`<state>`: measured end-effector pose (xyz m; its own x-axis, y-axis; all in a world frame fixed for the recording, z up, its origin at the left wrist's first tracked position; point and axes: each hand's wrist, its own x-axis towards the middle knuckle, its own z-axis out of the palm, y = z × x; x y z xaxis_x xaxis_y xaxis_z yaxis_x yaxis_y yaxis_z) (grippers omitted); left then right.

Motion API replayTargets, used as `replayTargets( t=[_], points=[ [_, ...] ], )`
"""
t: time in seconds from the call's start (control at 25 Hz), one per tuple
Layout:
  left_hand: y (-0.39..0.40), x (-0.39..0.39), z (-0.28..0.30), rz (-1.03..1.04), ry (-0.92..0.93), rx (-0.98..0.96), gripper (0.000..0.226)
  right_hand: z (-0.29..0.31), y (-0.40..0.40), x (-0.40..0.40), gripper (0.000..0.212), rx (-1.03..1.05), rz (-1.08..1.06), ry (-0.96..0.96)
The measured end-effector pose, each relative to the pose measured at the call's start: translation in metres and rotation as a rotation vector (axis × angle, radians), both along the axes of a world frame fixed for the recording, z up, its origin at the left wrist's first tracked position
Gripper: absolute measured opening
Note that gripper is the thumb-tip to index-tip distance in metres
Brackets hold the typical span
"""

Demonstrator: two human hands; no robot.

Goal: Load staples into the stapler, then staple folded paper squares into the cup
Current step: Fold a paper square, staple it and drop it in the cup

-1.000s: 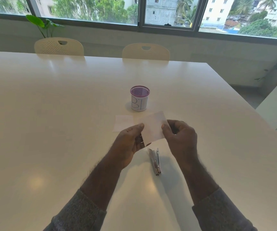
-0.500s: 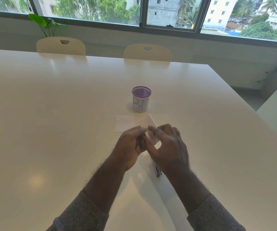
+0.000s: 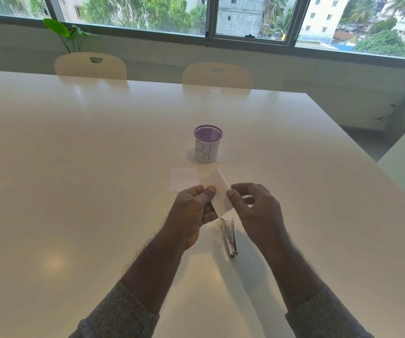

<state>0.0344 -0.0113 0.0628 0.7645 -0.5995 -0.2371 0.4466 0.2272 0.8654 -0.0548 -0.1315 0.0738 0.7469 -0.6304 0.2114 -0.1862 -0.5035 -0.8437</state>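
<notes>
The paper square [image 3: 217, 193], a full sheet a second ago, is now seen folded into a narrow strip, pinched above the desk [image 3: 74, 167] by the left hand [image 3: 191, 215] and right hand [image 3: 255, 208]; stapling looks next, the stapler [image 3: 229, 236] left untouched below, the cup [image 3: 207, 145] beyond

We see the folded white paper [image 3: 217, 193] tilted above the desk, pinched between left hand [image 3: 191, 215] and right hand [image 3: 255, 211]. Silver stapler [image 3: 229, 236] lies flat just below it. Purple-rimmed mesh cup [image 3: 207, 143] stands upright beyond; a flat paper square [image 3: 182, 179] lies before it.
</notes>
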Motion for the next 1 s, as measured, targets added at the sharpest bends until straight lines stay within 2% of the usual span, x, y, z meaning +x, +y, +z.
replayTargets(
  t=[0.08,0.24,0.44,0.52,0.68,0.88,1.0],
  points=[
    [0.000,-0.001,0.001,-0.013,-0.001,0.005,0.029,0.000,-0.004,0.000,0.015,0.147,0.015,0.081],
    [0.001,-0.003,0.000,-0.032,0.006,0.017,0.029,0.004,-0.006,-0.003,0.016,0.367,0.058,0.074],
    [0.001,-0.003,-0.002,-0.041,0.027,0.004,0.031,0.007,-0.007,-0.006,0.017,0.499,0.065,0.055],
    [0.002,-0.001,-0.003,-0.026,0.025,-0.009,0.032,0.007,-0.007,-0.007,0.017,0.524,0.074,0.065],
    [0.003,0.004,0.000,-0.027,-0.095,0.001,0.031,0.008,-0.007,-0.008,0.017,0.513,0.106,0.109],
    [-0.001,0.007,0.001,0.020,-0.030,0.029,0.032,0.007,-0.008,-0.009,0.016,0.505,0.124,0.127],
    [-0.004,0.008,0.000,0.043,-0.053,0.067,0.027,0.006,-0.009,-0.009,0.015,0.494,0.124,0.140]
  ],
)
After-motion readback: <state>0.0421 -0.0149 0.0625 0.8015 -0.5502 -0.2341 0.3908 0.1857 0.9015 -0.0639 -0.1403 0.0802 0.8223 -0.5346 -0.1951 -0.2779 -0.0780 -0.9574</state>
